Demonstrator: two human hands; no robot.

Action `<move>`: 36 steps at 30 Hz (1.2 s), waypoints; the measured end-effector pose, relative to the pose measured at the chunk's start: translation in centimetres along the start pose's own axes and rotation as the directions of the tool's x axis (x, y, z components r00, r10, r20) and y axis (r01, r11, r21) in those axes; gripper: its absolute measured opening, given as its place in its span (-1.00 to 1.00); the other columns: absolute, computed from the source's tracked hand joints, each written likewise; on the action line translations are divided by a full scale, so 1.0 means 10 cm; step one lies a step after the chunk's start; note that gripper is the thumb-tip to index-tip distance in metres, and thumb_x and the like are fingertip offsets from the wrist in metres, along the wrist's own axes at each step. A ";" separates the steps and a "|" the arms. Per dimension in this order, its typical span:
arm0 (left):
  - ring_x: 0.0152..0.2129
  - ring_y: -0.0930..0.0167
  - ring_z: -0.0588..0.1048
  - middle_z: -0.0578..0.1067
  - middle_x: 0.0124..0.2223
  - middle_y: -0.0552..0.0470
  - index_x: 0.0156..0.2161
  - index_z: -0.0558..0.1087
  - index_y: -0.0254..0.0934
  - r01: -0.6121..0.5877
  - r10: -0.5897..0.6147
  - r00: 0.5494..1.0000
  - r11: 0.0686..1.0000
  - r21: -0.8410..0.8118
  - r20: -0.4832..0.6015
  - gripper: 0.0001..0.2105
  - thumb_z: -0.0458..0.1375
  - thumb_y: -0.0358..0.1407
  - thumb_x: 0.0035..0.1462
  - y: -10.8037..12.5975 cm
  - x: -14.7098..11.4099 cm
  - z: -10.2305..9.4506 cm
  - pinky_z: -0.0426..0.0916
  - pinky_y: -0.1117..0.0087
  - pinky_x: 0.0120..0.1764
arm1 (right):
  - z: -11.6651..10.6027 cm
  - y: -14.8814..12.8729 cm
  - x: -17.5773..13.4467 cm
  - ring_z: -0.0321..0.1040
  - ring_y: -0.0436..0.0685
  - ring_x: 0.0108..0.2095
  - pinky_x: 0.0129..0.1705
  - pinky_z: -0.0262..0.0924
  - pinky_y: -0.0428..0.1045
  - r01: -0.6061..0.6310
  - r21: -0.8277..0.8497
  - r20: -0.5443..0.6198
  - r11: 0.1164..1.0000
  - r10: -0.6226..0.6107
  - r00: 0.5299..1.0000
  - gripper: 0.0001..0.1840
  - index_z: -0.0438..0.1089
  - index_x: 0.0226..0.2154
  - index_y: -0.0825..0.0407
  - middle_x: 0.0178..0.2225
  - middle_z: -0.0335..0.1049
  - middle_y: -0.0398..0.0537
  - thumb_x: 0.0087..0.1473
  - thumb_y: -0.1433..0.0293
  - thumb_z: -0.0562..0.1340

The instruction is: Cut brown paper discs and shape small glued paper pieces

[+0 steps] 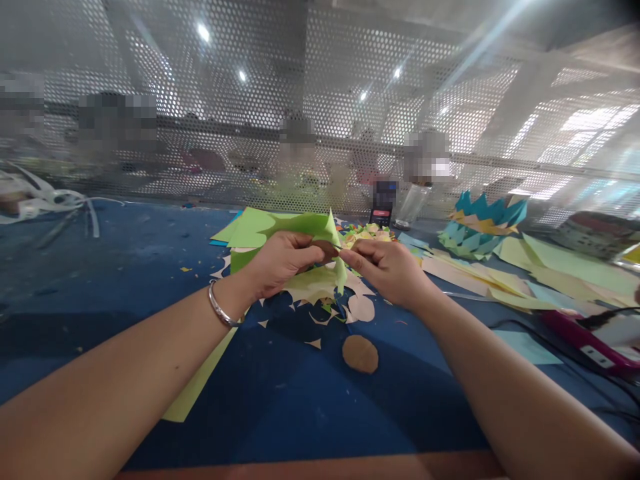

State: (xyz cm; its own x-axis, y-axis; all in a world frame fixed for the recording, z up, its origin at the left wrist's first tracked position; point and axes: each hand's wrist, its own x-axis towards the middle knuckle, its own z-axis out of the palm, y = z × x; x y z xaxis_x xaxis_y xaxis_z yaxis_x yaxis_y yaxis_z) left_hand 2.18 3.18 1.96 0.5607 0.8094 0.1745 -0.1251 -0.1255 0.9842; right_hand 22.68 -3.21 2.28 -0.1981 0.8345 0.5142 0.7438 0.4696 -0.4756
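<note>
My left hand (287,260), with a silver bangle on its wrist, is closed on a light green sheet of paper (295,223). The sheet stands up and curls at its right edge. Something brown shows at the left fingertips, perhaps cardboard. My right hand (385,267) is closed in a pinch at the sheet's right edge, close to the left fingertips. A thin dark thing shows at its fingertips, too small to name. Below the hands lie pale paper offcuts (361,308) and a round brown cardboard piece (360,354).
Behind the hands are a heap of small cut paper pieces (370,233), a phone (383,203) and a clear glass (413,205). To the right are zigzag-edged paper rings (483,225), paper strips (465,275) and a magenta power strip (590,343) with cables. White ribbons (45,197) lie far left.
</note>
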 end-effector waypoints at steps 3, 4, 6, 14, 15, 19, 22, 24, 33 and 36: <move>-0.38 0.45 0.52 0.65 -0.33 0.02 -0.31 0.69 -0.29 -0.020 0.019 1.000 0.999 0.045 0.008 -0.88 0.31 -0.38 0.01 -0.01 0.00 -0.02 0.39 0.47 -0.30 | 0.00 0.00 0.00 -0.02 -0.02 -0.53 -0.45 -0.13 -0.02 0.003 0.002 0.005 1.000 -0.003 1.000 -0.48 0.04 -0.57 -0.01 -0.57 -0.05 -0.24 0.30 0.07 0.13; -0.39 0.46 0.51 0.64 -0.34 0.02 -0.32 0.69 -0.29 -0.029 0.028 1.000 0.998 0.063 0.009 -0.89 0.32 -0.37 0.01 -0.02 0.01 -0.03 0.37 0.48 -0.31 | 0.00 0.01 0.00 -0.02 -0.02 -0.53 -0.45 -0.13 -0.02 0.004 0.000 0.009 1.000 -0.004 1.000 -0.48 0.05 -0.57 -0.01 -0.57 -0.04 -0.24 0.30 0.07 0.13; -0.40 0.47 0.49 0.64 -0.35 0.04 -0.32 0.69 -0.28 -0.051 0.050 0.999 0.992 0.115 0.013 -0.89 0.33 -0.36 0.01 -0.03 0.02 -0.06 0.34 0.50 -0.33 | 0.00 0.01 0.00 0.00 -0.02 -0.53 -0.45 -0.13 -0.02 0.007 -0.009 0.016 1.000 -0.007 1.000 -0.48 0.06 -0.57 -0.01 -0.57 -0.02 -0.23 0.30 0.07 0.14; -0.32 0.39 0.54 0.66 -0.29 0.01 -0.26 0.69 -0.32 -0.088 0.073 0.995 0.972 0.220 0.075 -0.83 0.29 -0.34 0.05 -0.06 0.03 -0.12 0.38 0.44 -0.22 | 0.00 -0.03 -0.01 0.03 -0.02 -0.53 -0.45 -0.10 -0.03 0.041 -0.025 0.013 0.999 -0.041 0.999 -0.50 0.09 -0.57 -0.01 -0.58 0.00 -0.23 0.31 0.11 0.14; -0.32 0.39 0.55 0.66 -0.29 0.00 -0.26 0.69 -0.32 -0.080 0.064 0.995 0.973 0.217 0.079 -0.83 0.30 -0.33 0.04 -0.05 0.03 -0.12 0.39 0.43 -0.21 | 0.00 -0.03 -0.01 0.02 -0.02 -0.54 -0.46 -0.09 -0.03 0.047 -0.019 0.014 0.999 -0.046 0.999 -0.51 0.09 -0.57 -0.01 -0.58 -0.01 -0.24 0.31 0.11 0.14; -0.36 0.43 0.53 0.64 -0.31 0.01 -0.26 0.69 -0.28 -0.073 0.050 0.995 0.957 0.280 0.089 -0.83 0.30 -0.29 0.05 -0.02 0.02 -0.11 0.38 0.46 -0.27 | 0.01 -0.03 -0.01 0.02 -0.02 -0.53 -0.46 -0.09 -0.04 0.067 -0.011 0.018 0.998 -0.067 0.998 -0.51 0.09 -0.56 -0.01 -0.57 -0.01 -0.24 0.32 0.13 0.14; -0.45 0.47 0.46 0.60 -0.37 0.05 -0.28 0.68 -0.29 -0.063 0.035 0.996 0.940 0.337 0.087 -0.84 0.28 -0.30 0.06 0.02 0.01 -0.11 0.32 0.49 -0.37 | 0.01 -0.03 -0.02 0.01 -0.02 -0.54 -0.46 -0.10 -0.04 0.063 -0.028 0.024 0.998 -0.062 0.998 -0.51 0.07 -0.57 -0.02 -0.58 -0.02 -0.24 0.31 0.13 0.15; -0.51 0.48 0.42 0.55 -0.43 0.07 -0.30 0.68 -0.31 -0.058 0.028 0.996 0.924 0.378 0.084 -0.84 0.27 -0.30 0.04 0.04 0.00 -0.12 0.26 0.50 -0.44 | 0.01 -0.04 -0.02 0.01 -0.02 -0.55 -0.47 -0.11 -0.04 0.057 -0.042 0.032 0.998 -0.055 0.998 -0.52 0.08 -0.57 -0.01 -0.59 -0.02 -0.25 0.30 0.13 0.15; -0.55 0.49 0.31 0.43 -0.51 0.10 -0.37 0.64 -0.31 -0.130 0.086 0.991 0.817 0.561 0.105 -0.85 0.24 -0.28 0.04 0.06 0.00 -0.15 0.15 0.48 -0.49 | 0.00 -0.05 -0.03 0.01 -0.01 -0.56 -0.47 -0.13 -0.03 0.049 -0.094 0.048 0.994 -0.045 0.998 -0.52 0.08 -0.55 -0.02 -0.60 0.02 -0.23 0.29 0.11 0.15; -0.55 0.49 0.30 0.44 -0.52 0.11 -0.39 0.65 -0.29 -0.140 0.081 0.989 0.803 0.580 0.128 -0.86 0.25 -0.30 0.01 0.10 -0.01 -0.14 0.12 0.48 -0.50 | 0.01 -0.05 -0.04 -0.01 -0.02 -0.57 -0.48 -0.15 -0.03 0.050 -0.110 0.059 0.993 -0.044 0.997 -0.52 0.07 -0.55 -0.02 -0.61 0.02 -0.24 0.29 0.10 0.15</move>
State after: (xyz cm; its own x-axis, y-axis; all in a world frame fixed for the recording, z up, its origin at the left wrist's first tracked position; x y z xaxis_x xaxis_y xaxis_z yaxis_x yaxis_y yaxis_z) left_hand 0.89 3.76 2.87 0.6487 0.7167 0.2559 0.2952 -0.5469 0.7834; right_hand 22.32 -3.78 2.27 -0.2677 0.8285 0.4920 0.7988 0.4763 -0.3675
